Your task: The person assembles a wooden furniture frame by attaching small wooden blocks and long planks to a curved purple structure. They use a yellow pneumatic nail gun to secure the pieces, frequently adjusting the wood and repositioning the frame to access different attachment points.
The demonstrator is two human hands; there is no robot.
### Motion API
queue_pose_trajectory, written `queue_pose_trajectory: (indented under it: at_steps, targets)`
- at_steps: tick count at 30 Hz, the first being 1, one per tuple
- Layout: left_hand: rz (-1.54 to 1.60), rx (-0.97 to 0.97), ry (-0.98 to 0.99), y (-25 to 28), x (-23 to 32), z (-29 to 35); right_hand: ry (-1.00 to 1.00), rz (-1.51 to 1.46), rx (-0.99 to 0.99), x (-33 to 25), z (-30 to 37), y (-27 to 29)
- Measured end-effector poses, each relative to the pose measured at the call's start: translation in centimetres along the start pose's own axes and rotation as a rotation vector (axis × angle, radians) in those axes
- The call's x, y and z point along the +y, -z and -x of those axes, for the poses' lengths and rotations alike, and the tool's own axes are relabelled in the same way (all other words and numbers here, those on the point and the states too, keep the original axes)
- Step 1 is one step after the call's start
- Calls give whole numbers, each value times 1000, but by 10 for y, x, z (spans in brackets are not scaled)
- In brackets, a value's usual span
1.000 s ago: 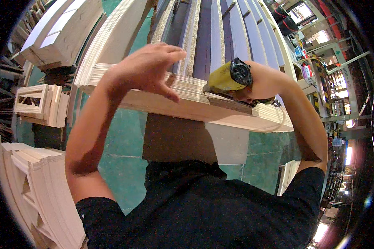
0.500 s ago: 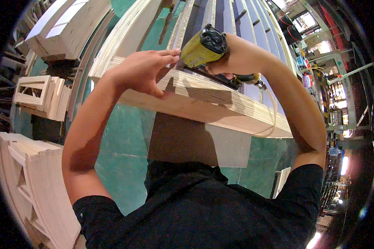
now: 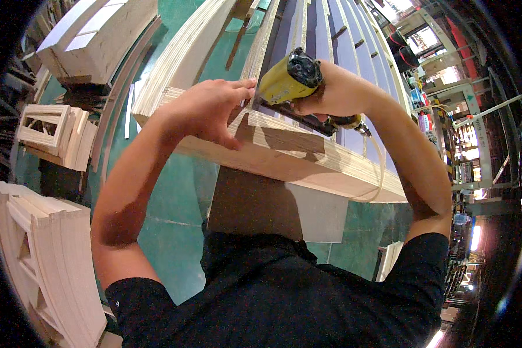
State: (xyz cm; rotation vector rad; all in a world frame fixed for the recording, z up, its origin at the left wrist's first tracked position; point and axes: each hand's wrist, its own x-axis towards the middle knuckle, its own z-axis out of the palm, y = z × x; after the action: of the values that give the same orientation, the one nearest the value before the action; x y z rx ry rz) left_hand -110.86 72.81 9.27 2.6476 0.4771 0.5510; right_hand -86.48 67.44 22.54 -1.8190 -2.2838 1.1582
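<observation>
Gripping yellow nail gun (image 3: 287, 81) beside left hand (image 3: 206, 110).

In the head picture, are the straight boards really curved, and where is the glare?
Head view: fisheye distortion bends the frame boards toward the rim; glare sits at the right edge windows; the yellow nail gun and both hands look sharp; the corners are black.

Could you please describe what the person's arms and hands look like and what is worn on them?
Both forearms are bare; the left hand and right hand wear no gloves, rings or watch that I can see. Short black fabric sleeves of a dark shirt end at the upper arms.
</observation>
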Motion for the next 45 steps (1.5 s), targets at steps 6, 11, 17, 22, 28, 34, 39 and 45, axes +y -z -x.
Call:
queue_pose_trajectory:
  at_steps: [6, 11, 17, 22, 28, 34, 39, 45]
  targets:
    - [34, -76, 45, 9, 5, -3, 67, 5, -25, -4, 0, -1]
    - [7, 36, -47, 1, 1, -1, -15, -13, -1, -3, 0, 0]
    - [9, 9, -6, 0, -2, -1, 40, 39, 13, -3, 0, -1]
    - [7, 32, -25, -1, -2, -2, 95, 71, -39, -2, -2, -1]
    - [36, 30, -11, 6, 5, -1, 84, 31, -14, -4, -5, -6]
    - [83, 56, -23, 2, 4, -3, 139, 77, -79, -15, -13, -5]
    - [99, -3, 66, 0, 1, -2, 149, 91, -79, -15, -13, -5]
    - [96, 36, 32, -1, 1, -2, 119, 77, -74, -8, -14, -2]
